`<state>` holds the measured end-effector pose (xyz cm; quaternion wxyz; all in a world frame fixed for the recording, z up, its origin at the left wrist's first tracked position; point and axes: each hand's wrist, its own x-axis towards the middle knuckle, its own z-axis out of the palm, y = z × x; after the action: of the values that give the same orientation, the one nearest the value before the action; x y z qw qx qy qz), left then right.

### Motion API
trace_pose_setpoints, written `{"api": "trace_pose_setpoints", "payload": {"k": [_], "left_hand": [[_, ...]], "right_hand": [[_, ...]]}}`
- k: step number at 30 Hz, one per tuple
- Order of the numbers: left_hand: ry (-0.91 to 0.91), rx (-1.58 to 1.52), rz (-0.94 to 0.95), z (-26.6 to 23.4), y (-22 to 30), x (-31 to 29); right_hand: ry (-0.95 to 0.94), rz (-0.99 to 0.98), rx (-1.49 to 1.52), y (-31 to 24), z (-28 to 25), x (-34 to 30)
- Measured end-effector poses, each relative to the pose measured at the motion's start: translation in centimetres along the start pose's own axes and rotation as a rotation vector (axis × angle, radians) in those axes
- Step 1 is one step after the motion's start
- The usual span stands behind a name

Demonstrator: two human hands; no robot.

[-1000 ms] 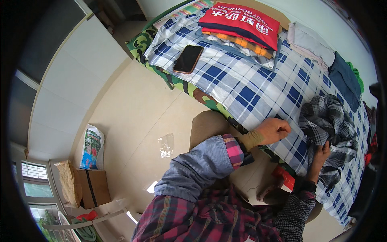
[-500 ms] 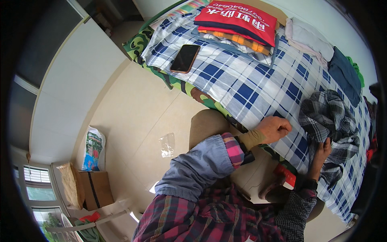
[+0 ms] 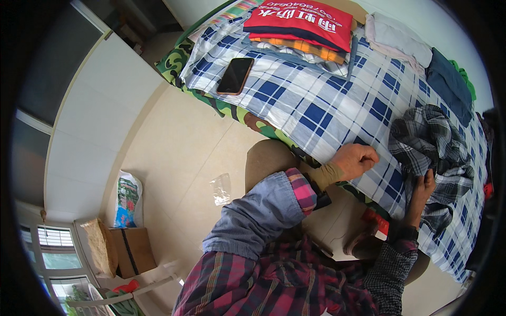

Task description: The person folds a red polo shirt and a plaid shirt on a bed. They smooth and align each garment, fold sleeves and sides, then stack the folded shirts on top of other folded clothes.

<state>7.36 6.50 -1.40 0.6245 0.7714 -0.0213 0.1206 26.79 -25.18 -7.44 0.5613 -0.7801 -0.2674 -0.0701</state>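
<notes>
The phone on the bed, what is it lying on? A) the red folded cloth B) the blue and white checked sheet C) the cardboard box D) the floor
B: the dark phone lies flat on the blue and white checked sheet, apart from the stack of folded clothes with the red cloth on top.

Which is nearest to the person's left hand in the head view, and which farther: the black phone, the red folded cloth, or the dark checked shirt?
From the left hand:
1. Dark checked shirt, crumpled just to its right on the bed.
2. Black phone, up and to the left on the blue checked sheet.
3. Red folded cloth, topmost on the pile at the far end.
</notes>
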Motion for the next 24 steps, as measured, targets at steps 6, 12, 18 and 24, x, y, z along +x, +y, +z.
{"api": "trace_pose_setpoints", "payload": {"k": [6,12,18,24], "left_hand": [[0.014,0.008,-0.019,0.2,0.3,0.1],[0.001,0.004,-0.029,0.1,0.3,0.1],[-0.014,-0.001,-0.066,0.3,0.2,0.1],[0.005,0.103,-0.017,0.0,0.9,0.2]], "right_hand": [[0.056,0.017,-0.020,-0.4,0.2,0.0],[0.040,0.002,-0.006,-1.5,0.5,0.0],[0.098,-0.049,-0.068,-3.4,1.6,-0.2],[0.057,-0.044,0.001,-3.1,1.7,0.0]]}}
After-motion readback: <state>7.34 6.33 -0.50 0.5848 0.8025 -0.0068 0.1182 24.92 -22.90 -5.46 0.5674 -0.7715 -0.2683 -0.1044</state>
